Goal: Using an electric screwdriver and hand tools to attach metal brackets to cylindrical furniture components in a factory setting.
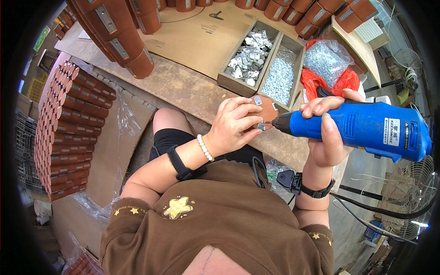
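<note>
My right hand [327, 130] is wrapped round a blue electric screwdriver [362, 126] lying nearly level, its dark nose pointing left. The tip meets the edge of a reddish-brown round piece [271, 109] near a small metal plate. My left hand [236, 123] grips that piece from its left side, fingers laid over it. Small metal plates show on its face; part of it is hidden under my fingers. Just beyond it stands a two-part wooden box [223, 79], with metal plates [251, 55] in the left compartment and screws [279, 75] in the right.
Stacked brown cylinders with metal strips [75, 123] stand at the left; more [114, 32] rise at the far left of the workbench [183, 87]. A clear bag of screws [327, 59] sits in red plastic at the far right. A fan [408, 197] and cables are at the right.
</note>
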### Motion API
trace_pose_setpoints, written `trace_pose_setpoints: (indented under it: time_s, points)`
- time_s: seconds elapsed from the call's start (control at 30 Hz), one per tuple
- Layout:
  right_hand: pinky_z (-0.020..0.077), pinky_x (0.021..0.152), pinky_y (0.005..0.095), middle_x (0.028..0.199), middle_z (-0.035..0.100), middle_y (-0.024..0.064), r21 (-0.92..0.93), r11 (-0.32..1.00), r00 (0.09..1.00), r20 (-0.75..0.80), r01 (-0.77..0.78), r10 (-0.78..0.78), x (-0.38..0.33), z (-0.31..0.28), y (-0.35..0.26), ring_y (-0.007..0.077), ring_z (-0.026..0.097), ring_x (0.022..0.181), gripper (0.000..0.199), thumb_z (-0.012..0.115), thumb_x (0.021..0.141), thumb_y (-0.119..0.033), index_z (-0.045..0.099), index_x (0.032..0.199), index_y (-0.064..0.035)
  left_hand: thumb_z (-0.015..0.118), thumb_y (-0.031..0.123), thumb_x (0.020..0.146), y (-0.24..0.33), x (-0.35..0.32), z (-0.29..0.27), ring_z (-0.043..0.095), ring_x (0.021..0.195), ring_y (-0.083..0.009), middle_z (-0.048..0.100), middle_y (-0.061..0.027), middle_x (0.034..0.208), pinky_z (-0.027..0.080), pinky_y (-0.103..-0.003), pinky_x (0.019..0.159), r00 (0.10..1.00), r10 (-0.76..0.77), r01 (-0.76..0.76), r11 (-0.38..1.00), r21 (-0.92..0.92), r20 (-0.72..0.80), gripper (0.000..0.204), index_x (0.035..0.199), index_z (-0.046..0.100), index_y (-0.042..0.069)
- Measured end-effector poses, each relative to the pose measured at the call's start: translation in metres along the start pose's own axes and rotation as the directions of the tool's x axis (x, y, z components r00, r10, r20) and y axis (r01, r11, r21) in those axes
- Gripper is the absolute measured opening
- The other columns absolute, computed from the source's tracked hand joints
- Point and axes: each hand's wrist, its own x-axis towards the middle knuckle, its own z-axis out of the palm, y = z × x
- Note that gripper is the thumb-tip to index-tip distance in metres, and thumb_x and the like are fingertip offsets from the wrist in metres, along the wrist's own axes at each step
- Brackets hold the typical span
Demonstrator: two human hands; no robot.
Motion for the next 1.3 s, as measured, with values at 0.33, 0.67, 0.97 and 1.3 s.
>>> trace_pose_setpoints:
  time_s: [0.33, 0.67, 0.97, 1.3]
  points:
    - [0.0431, 0.069, 0.0388, 0.076, 0.05, 0.0115, -0.004, 0.998, 0.998, 0.002, -0.065, 0.065, 0.003, 0.004, 0.0, 0.0218, 0.051, 0.068, 0.051, 0.052, 0.072, -0.005, 0.026, 0.116, -0.0021, 0.071, 0.013, 0.055, -0.001, -0.001, 0.0, 0.048, 0.094, -0.0261, 0.057, -0.0021, 0.097, 0.036, -0.037, 0.08, 1.0, -0.008, 0.008, 1.0, -0.023, 0.009, 0.029, 0.082, 0.061, 0.01]
    - [0.0421, 0.07, 0.0385, 0.076, 0.05, 0.011, -0.021, 0.991, 0.989, 0.061, -0.134, 0.135, 0.011, 0.005, 0.004, 0.0215, 0.051, 0.069, 0.048, 0.05, 0.072, -0.002, 0.026, 0.114, -0.0025, 0.071, 0.013, 0.054, -0.004, -0.001, 0.001, 0.048, 0.092, -0.0258, 0.057, -0.0013, 0.096, 0.037, -0.038, 0.079, 1.0, -0.008, 0.008, 0.999, -0.043, 0.004, 0.03, 0.082, 0.061, 0.011]
    - [0.0426, 0.07, 0.0374, 0.074, 0.049, 0.0107, -0.012, 0.985, 0.984, 0.047, -0.172, 0.172, 0.011, 0.007, 0.007, 0.0209, 0.051, 0.069, 0.045, 0.049, 0.072, -0.001, 0.029, 0.113, -0.0029, 0.072, 0.013, 0.053, -0.004, 0.0, 0.001, 0.049, 0.091, -0.0248, 0.057, -0.0004, 0.095, 0.037, -0.038, 0.08, 1.0, -0.02, 0.02, 0.999, -0.043, 0.013, 0.031, 0.082, 0.061, 0.011]
    - [0.0445, 0.064, 0.0269, 0.072, 0.053, 0.0088, 0.076, 0.987, 0.99, 0.025, -0.14, 0.139, 0.014, 0.005, 0.014, 0.014, 0.054, 0.067, 0.045, 0.054, 0.071, 0.006, 0.031, 0.109, 0.0026, 0.072, 0.011, 0.052, -0.004, 0.0, 0.0, 0.049, 0.09, -0.025, 0.058, -0.0013, 0.094, 0.037, -0.038, 0.08, 0.999, -0.027, 0.029, 0.998, -0.061, 0.023, 0.03, 0.081, 0.061, 0.01]
